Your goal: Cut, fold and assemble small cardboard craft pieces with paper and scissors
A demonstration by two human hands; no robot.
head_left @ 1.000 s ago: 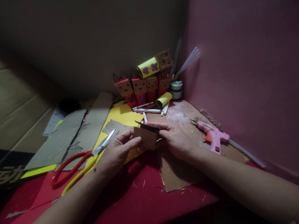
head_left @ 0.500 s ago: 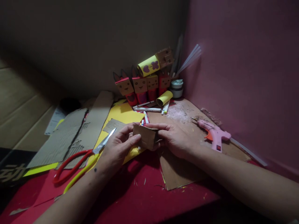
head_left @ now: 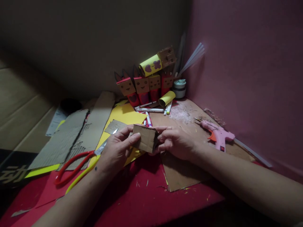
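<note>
A small folded cardboard piece (head_left: 144, 139), brown with a box-like shape, is held above the table between both hands. My left hand (head_left: 119, 145) grips its left side, with the thumb flat on the front face and the fingers behind. At its right edge, my right hand (head_left: 175, 140) is closed on it with bent fingers, some of them hidden behind the cardboard. Scissors (head_left: 94, 154) with one red and one yellow handle lie beside my left wrist. Under my right hand is a flat cardboard sheet (head_left: 182, 173).
Several cardboard-faced tube figures (head_left: 142, 86) stand at the back, with a yellow one (head_left: 151, 65) lying on top. A pink glue gun (head_left: 219, 134) lies right. Markers (head_left: 151, 110), a yellow tube (head_left: 167, 98) and a lidded jar (head_left: 179, 88) sit behind; cardboard strips (head_left: 63, 138) lie left.
The cardboard piece has tilted and shifted slightly left in my hands. My right fingers have curled more at its right edge. The objects on the table stay in place.
</note>
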